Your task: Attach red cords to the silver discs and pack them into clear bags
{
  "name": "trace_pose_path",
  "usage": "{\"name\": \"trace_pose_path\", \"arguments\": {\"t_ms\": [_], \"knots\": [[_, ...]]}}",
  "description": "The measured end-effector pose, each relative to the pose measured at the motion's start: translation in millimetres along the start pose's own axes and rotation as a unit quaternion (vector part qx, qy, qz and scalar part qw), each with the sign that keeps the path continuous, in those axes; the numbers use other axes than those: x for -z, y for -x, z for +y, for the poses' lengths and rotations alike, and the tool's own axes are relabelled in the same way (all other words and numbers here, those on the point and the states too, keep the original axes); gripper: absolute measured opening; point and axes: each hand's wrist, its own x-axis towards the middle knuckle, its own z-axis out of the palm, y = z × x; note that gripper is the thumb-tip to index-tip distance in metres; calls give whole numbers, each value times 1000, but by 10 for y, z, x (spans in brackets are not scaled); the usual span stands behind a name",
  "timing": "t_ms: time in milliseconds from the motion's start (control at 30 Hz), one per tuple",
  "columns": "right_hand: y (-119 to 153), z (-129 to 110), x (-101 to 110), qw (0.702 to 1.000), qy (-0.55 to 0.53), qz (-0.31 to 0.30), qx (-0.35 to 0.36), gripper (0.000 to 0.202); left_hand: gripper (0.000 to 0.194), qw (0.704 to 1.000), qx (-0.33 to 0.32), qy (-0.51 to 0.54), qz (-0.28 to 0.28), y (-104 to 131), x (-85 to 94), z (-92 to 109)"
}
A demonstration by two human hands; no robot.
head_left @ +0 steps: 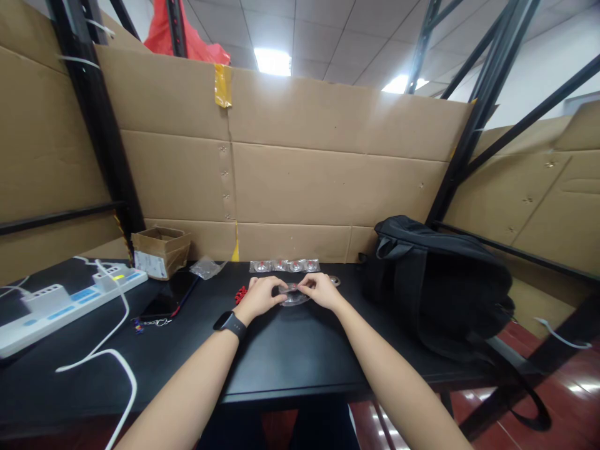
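Observation:
Near the middle of the black table, a small clear plastic packet point(294, 300) with a bit of red at its top lies between my two hands. My left hand point(262, 297), a dark watch on its wrist, pinches the packet's left side. On the right side, the fingertips of my right hand point(322, 290) close on its upper edge. Small red pieces point(240, 294) sit just left of my left hand, partly covered by it. Behind both hands stands a row of several clear packets point(284, 266) with red centres. A roll of clear tape point(334, 281) shows partly beyond my right hand.
A black backpack point(440, 281) takes up the table's right side. To the left are a small open cardboard box point(162, 250), a crumpled clear bag point(206, 267), a dark phone point(171, 297) and a white power strip point(70, 309) with cables. Cardboard panels point(300, 181) wall the back.

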Motion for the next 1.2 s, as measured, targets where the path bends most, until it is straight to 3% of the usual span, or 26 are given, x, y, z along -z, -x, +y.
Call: {"name": "trace_pose_path", "arguments": {"t_ms": [267, 433, 567, 733, 867, 1033, 1200], "knots": [[-26, 24, 34, 999, 14, -29, -10, 10, 26, 998, 50, -27, -29, -28, -20, 6], [-37, 29, -37, 997, -27, 11, -66, 8, 28, 994, 101, -32, -30, -54, -57, 61], [-44, 76, -83, 993, -90, 24, -75, 27, 39, 992, 122, -26, -25, -58, -58, 76], [-35, 113, -114, 989, -79, 31, -118, 47, 34, 985, 166, -21, -33, -88, -71, 74], [12, 31, -159, 997, 25, 34, -71, 51, 15, 986, 168, -15, -7, -86, -144, 64], [31, -57, -144, 995, 101, -8, -6, 58, 46, 985, 169, 31, 21, -54, -196, 35], [25, -62, -55, 987, 153, 1, 57, 61, 52, 990, 139, 22, 33, -54, -184, 41]]}}
